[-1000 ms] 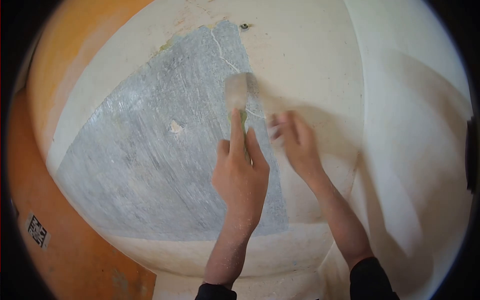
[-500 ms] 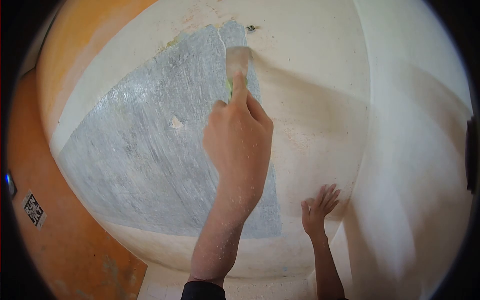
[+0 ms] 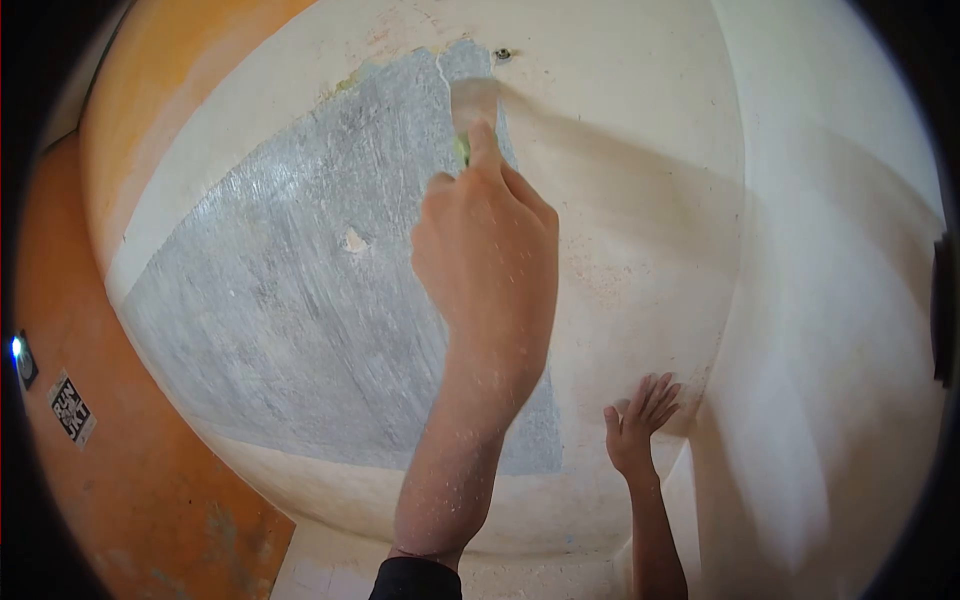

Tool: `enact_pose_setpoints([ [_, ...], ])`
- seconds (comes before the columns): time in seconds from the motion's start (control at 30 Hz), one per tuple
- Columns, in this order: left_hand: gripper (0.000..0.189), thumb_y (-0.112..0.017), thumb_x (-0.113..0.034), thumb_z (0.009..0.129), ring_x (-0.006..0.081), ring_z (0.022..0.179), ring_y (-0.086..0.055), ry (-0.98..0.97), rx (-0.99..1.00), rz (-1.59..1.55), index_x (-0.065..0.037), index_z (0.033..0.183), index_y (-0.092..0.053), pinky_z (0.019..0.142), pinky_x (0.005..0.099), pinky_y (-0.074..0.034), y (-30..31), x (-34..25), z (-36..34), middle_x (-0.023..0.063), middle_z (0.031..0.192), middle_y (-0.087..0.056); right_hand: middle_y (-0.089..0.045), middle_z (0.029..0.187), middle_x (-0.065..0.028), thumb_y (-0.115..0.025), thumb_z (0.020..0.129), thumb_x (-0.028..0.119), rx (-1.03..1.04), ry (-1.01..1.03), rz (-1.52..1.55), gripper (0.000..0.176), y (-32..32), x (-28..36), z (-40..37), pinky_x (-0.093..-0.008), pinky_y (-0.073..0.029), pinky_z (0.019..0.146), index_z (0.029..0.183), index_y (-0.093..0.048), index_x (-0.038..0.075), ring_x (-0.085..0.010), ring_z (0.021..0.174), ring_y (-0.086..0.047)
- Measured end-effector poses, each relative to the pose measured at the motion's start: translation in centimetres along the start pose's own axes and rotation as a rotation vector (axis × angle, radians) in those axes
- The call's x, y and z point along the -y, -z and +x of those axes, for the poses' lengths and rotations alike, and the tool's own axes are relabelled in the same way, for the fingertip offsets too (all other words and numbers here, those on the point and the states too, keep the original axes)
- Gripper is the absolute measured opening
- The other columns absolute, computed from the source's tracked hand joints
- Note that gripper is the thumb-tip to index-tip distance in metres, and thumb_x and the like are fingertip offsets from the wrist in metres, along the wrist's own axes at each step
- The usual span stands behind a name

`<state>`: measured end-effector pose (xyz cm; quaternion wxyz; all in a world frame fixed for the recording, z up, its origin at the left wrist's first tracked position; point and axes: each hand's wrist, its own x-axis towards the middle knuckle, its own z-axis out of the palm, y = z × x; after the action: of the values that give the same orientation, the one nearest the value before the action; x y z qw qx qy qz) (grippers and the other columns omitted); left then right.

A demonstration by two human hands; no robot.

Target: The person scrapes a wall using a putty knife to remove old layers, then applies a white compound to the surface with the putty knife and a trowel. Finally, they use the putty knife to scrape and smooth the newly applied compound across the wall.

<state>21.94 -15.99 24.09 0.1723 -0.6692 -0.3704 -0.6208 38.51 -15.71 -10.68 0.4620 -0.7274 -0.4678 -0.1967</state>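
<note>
My left hand (image 3: 487, 240) is wrapped around the green handle (image 3: 461, 150) of a scraper, its index finger stretched along the tool. Near the upper right edge of a grey patch (image 3: 290, 270) on the wall, the scraper's wide, blurred blade (image 3: 474, 100) lies against the surface. Pale specks show over the hand and forearm. Lower right, my right hand (image 3: 637, 430) rests on the cream wall (image 3: 640, 330) with its fingers spread, holding nothing.
A small metal fitting (image 3: 503, 55) protrudes from the wall beside the blade. On the left, an orange wall (image 3: 130, 430) carries a black-and-white sticker (image 3: 73, 410). A white wall (image 3: 830, 330) meets the cream one at the right. A dark object (image 3: 943, 310) stands at the far right edge.
My left hand and the scraper have shifted slightly up the wall, the wrist moving a little right. My right hand stays flat in nearly the same place.
</note>
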Motion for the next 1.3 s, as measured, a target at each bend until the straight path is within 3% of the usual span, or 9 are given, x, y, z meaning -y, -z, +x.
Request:
enact_pose_setpoints([
  [0.4, 0.029, -0.055, -0.006, 0.093, 0.0172, 0.054, -0.066, 0.002, -0.010, 0.009, -0.001, 0.118, -0.068, 0.049, 0.0321, -0.049, -0.4, 0.0, 0.8, 0.0140, 0.062, -0.065, 0.018, 0.156, -0.0302, -0.047, 0.099, 0.044, 0.043, 0.025, 0.008, 0.086, -0.3, -0.9, -0.8, -0.0720, 0.012, 0.105, 0.154, 0.004, 0.001, -0.0561, 0.140, 0.021],
  [0.47, 0.029, -0.055, -0.006, 0.093, 0.0180, 0.054, -0.066, -0.039, -0.083, 0.052, -0.001, 0.118, -0.068, 0.050, 0.0321, -0.049, -0.9, 0.0, 1.2, 0.0139, 0.062, -0.066, 0.018, 0.156, -0.0307, -0.047, 0.099, 0.044, 0.042, 0.019, 0.020, 0.086, -0.6, -1.0, -0.2, -0.0720, 0.012, 0.105, 0.153, 0.004, 0.001, -0.0565, 0.139, 0.021],
  [0.57, 0.029, -0.055, -0.006, 0.093, 0.0184, 0.054, -0.066, 0.032, -0.021, 0.007, -0.001, 0.118, -0.068, 0.050, 0.0316, -0.050, -0.1, -0.4, 1.8, 0.0137, 0.063, -0.066, 0.018, 0.155, -0.0318, -0.047, 0.099, 0.044, 0.011, 0.057, -0.026, 0.087, -1.2, -1.2, -0.7, -0.0727, 0.013, 0.104, 0.153, 0.005, 0.001, -0.0575, 0.139, 0.021],
  [0.9, 0.029, -0.055, -0.006, 0.093, 0.0190, 0.053, -0.066, 0.005, -0.028, 0.005, -0.002, 0.118, -0.068, 0.048, 0.0320, -0.050, -0.6, -0.4, 1.8, 0.0153, 0.064, -0.067, 0.021, 0.154, -0.0317, -0.048, 0.099, 0.045, 0.041, 0.048, -0.007, 0.089, -1.0, -1.6, -0.8, -0.0743, 0.013, 0.102, 0.153, 0.008, 0.002, -0.0579, 0.138, 0.024],
  [0.97, 0.028, -0.056, -0.007, 0.093, 0.0189, 0.053, -0.066, -0.042, -0.130, 0.001, -0.002, 0.118, -0.069, 0.048, 0.0328, -0.050, -1.1, -0.1, 2.5, 0.0152, 0.064, -0.066, 0.021, 0.155, -0.0317, -0.048, 0.099, 0.045, 0.046, 0.041, 0.009, 0.089, -1.2, -1.7, -0.4, -0.0743, 0.013, 0.102, 0.153, 0.008, 0.003, -0.0578, 0.138, 0.024],
  [1.07, 0.028, -0.056, -0.008, 0.093, 0.0187, 0.054, -0.066, 0.018, -0.025, 0.000, -0.002, 0.117, -0.069, 0.049, 0.0337, -0.050, -0.3, -0.1, 2.7, 0.0148, 0.064, -0.066, 0.021, 0.154, -0.0320, -0.049, 0.099, 0.044, 0.027, 0.065, -0.014, 0.089, -1.5, -1.7, -0.8, -0.0739, 0.014, 0.102, 0.153, 0.008, 0.003, -0.0576, 0.138, 0.024],
  [1.17, 0.028, -0.055, -0.008, 0.094, 0.0184, 0.054, -0.065, -0.027, -0.029, -0.020, -0.002, 0.117, -0.069, 0.051, 0.0337, -0.050, -0.7, 1.0, 0.2, 0.0137, 0.063, -0.066, 0.020, 0.155, -0.0317, -0.048, 0.099, 0.045, -0.008, 0.068, 0.009, 0.088, -1.3, -1.6, -0.4, -0.0736, 0.015, 0.102, 0.153, 0.007, 0.003, -0.0572, 0.138, 0.024],
  [1.3, 0.028, -0.055, -0.008, 0.094, 0.0185, 0.055, -0.066, -0.011, -0.040, -0.050, -0.002, 0.117, -0.069, 0.052, 0.0335, -0.049, -0.3, 0.7, 2.1, 0.0141, 0.064, -0.066, 0.021, 0.155, -0.0317, -0.048, 0.099, 0.045, 0.020, 0.058, 0.018, 0.088, -1.4, -1.6, -0.4, -0.0729, 0.016, 0.102, 0.153, 0.006, 0.002, -0.0568, 0.138, 0.025],
])
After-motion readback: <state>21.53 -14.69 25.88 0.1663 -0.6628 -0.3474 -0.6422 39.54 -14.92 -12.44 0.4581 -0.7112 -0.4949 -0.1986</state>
